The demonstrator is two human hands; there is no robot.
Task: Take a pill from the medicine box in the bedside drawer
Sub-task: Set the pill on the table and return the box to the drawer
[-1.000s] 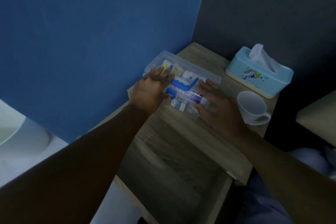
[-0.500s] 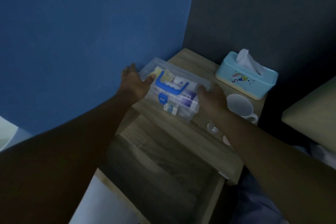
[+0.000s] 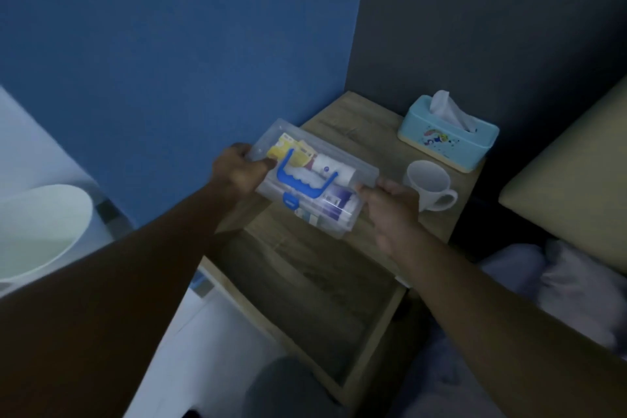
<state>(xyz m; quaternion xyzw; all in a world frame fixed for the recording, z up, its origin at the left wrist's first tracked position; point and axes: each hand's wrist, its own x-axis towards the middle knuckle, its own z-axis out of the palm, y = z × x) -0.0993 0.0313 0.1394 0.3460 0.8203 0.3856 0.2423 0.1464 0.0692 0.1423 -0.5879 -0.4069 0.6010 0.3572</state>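
The medicine box (image 3: 339,207) is clear plastic with a blue handle and a blue latch; packets and tubes show through its closed lid. I hold it by both ends, tilted, just above the front edge of the bedside table (image 3: 359,132). My left hand (image 3: 239,171) grips the box's left end. My right hand (image 3: 390,205) grips its right end. The wooden drawer (image 3: 315,302) stands pulled out below the box, and its inside looks bare. No loose pill is visible.
A white mug (image 3: 431,185) stands on the table right beside my right hand. A light blue tissue box (image 3: 448,132) sits behind it. A blue wall runs along the left, a bed edge (image 3: 570,187) lies to the right, and a white round bin (image 3: 37,231) stands far left.
Both hands moved from on top of the box to its two ends, and the box has come up off the tabletop and toward me, tilted.
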